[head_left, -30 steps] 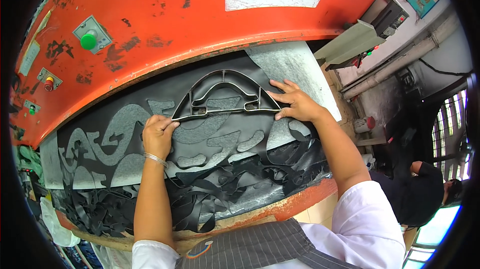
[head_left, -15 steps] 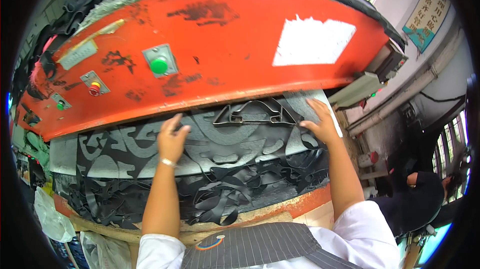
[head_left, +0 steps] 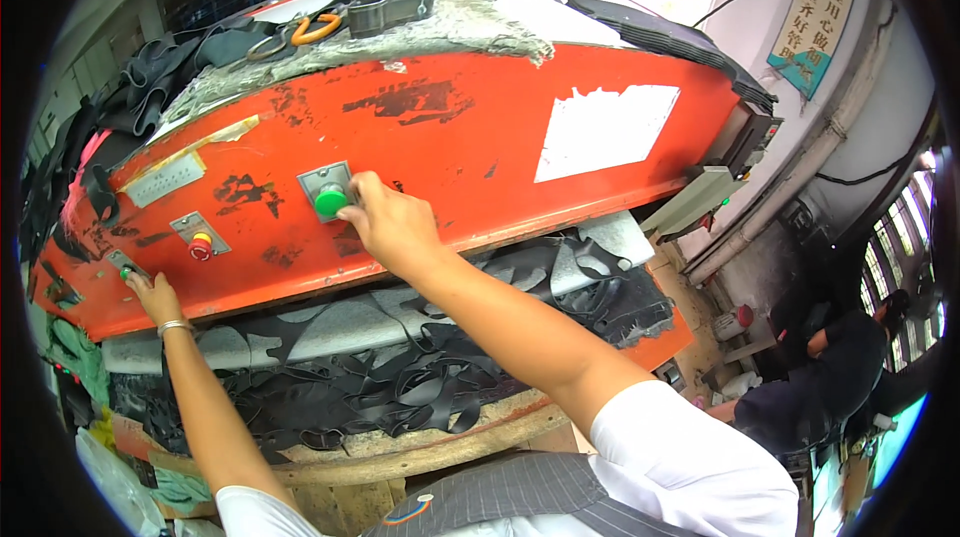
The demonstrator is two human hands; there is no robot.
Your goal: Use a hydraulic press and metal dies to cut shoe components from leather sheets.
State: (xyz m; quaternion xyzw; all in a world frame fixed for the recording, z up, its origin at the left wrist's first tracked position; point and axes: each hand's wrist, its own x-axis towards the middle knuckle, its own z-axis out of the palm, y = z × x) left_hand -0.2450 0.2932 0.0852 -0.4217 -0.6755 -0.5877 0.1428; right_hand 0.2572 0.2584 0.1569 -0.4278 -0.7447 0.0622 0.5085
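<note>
My right hand [head_left: 395, 225] is at the large green push button [head_left: 330, 201] on the red front panel of a press [head_left: 470, 152]. Its fingers are curled, with the thumb at the button's lower right edge. Farther left and lower, my left hand [head_left: 157, 299] reaches a small green button [head_left: 127, 271]; its fingers are somewhat apart and the fingertips touch there. Below the panel lies a grey cut sheet [head_left: 330, 325] with dark curved shapes on it. The metal cutting die is out of sight, with the panel and my right arm over that area.
A red stop button [head_left: 201, 246] sits between my hands. Black offcut strips [head_left: 330, 392] heap along the bed's front. On top of the press lie orange-handled scissors [head_left: 316, 29] and a dark metal die [head_left: 390, 11]. A person in dark clothes [head_left: 835, 367] is at the right.
Both hands have left the cut sheet and moved up and left to the buttons. My view has tilted upward, showing the press top. The metal die on the sheet is no longer visible.
</note>
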